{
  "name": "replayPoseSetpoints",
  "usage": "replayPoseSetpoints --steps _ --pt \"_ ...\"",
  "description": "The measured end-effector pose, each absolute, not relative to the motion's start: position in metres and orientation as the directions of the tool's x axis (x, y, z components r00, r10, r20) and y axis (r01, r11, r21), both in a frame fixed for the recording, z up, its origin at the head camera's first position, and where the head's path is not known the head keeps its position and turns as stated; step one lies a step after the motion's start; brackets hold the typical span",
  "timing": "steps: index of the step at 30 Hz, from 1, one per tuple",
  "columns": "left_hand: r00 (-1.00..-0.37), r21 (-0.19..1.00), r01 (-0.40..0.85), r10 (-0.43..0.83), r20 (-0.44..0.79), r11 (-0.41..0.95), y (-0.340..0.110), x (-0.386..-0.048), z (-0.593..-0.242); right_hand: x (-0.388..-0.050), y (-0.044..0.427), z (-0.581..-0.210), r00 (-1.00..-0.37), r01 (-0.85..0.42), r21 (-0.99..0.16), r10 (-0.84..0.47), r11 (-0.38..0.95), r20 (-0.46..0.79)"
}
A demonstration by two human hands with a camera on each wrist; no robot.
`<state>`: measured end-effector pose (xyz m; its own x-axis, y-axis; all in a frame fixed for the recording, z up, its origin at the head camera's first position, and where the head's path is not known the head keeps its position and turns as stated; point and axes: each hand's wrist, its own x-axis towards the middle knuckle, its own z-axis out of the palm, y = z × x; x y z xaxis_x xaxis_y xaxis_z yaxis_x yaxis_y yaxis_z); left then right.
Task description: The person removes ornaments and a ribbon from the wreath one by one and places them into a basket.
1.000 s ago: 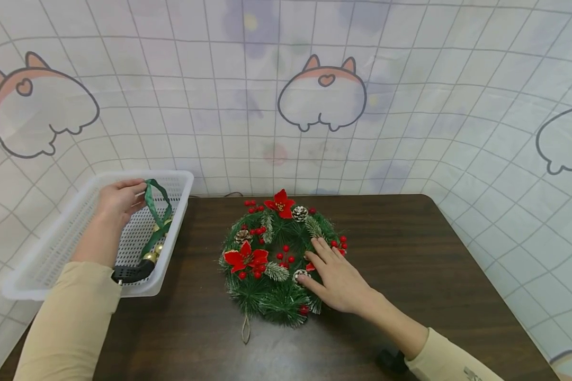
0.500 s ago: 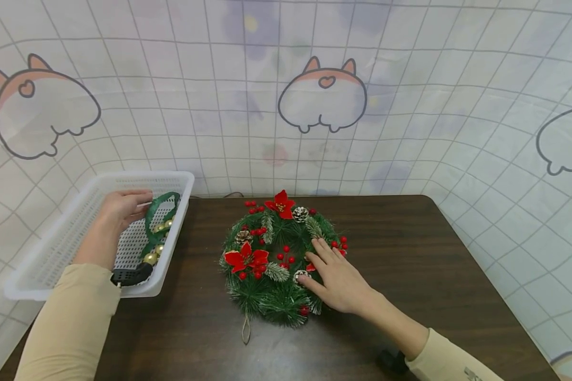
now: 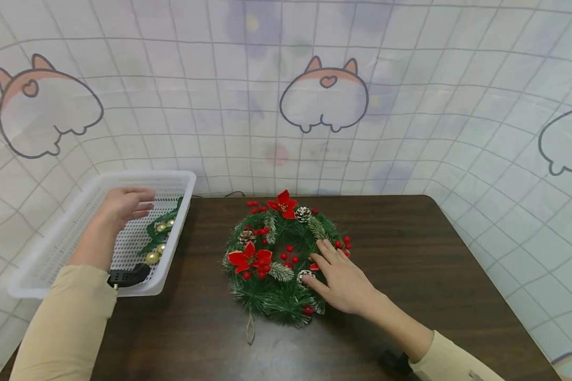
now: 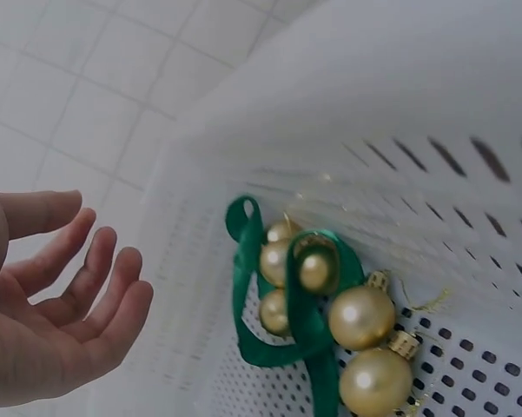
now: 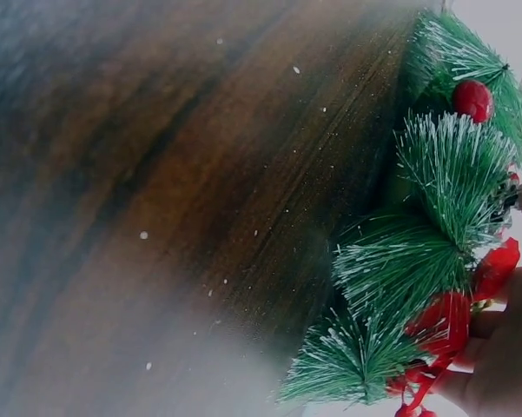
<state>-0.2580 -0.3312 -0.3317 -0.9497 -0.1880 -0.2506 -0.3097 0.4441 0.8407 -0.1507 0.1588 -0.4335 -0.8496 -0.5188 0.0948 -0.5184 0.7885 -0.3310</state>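
Note:
My left hand (image 3: 124,203) hovers over the white plastic basket (image 3: 21,288), its fingers loosely bent with nothing between them. Below it in the basket lie a green ribbon (image 4: 243,295) and several gold ball ornaments (image 4: 362,317), bunched along the right wall. On the table lies a green wreath (image 3: 252,293) with red poinsettias (image 3: 250,257), red berries and frosted pine cones (image 3: 303,214). My right hand (image 3: 345,280) rests on the wreath's right side with fingers spread; the right wrist view shows the fingers over red petals (image 5: 497,269).
The dark wooden table (image 3: 434,275) stretches right of the wreath. A tiled-print cloth backdrop (image 3: 248,95) rises behind and at both sides. A twine loop (image 3: 250,329) sticks out from the wreath's front. A thin cord (image 3: 235,193) lies at the table's back edge.
My left hand has let go of the green ribbon, which has dropped into the basket beside the gold balls. The right hand has stayed on the wreath.

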Motion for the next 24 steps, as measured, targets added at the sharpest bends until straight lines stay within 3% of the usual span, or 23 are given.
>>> replayPoseSetpoints --steps 6,24 --pt "-0.972 0.787 -0.233 -0.149 -0.18 0.571 -0.315 -0.255 -0.319 -0.147 0.161 -0.432 -0.876 -0.474 -0.327 -0.476 0.817 0.079" --pt "-0.997 0.687 -0.044 0.009 -0.074 0.726 -0.261 -0.237 -0.303 -0.132 0.157 -0.418 -0.906 -0.418 -0.246 -0.422 0.874 0.039"
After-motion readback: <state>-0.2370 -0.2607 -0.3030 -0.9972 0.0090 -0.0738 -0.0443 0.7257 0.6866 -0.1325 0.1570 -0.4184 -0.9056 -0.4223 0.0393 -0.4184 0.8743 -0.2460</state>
